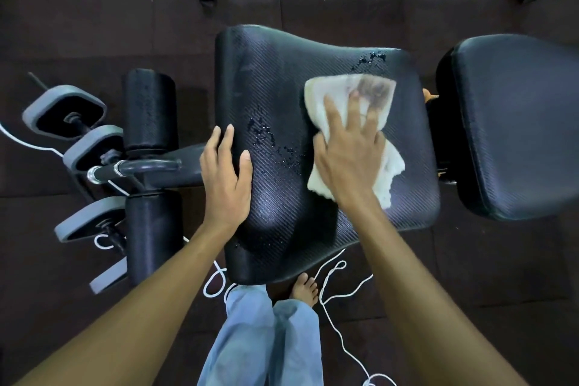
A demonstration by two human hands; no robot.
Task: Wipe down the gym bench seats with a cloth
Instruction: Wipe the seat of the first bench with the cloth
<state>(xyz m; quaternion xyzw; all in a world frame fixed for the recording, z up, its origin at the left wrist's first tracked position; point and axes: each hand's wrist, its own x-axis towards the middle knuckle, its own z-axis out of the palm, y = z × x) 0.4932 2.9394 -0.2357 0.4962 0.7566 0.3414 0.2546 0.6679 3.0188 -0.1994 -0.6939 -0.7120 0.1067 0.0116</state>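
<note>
A black textured bench seat (282,78) fills the middle of the view. Water droplets (269,138) sit near its centre, and more lie at its far right corner. A white cloth (329,97) lies on the right half of the seat. My right hand (347,153) presses flat on the cloth with fingers spread. My left hand (227,172) rests open on the seat's left edge, fingers curled over the raised rim. The black backrest pad (517,125) adjoins on the right.
Two black foam leg rollers (150,110) and a metal handle (141,166) stand left of the seat. Grey dumbbells (65,110) lie on the dark rubber floor at far left. A white cord (338,301) loops by my bare foot (305,290).
</note>
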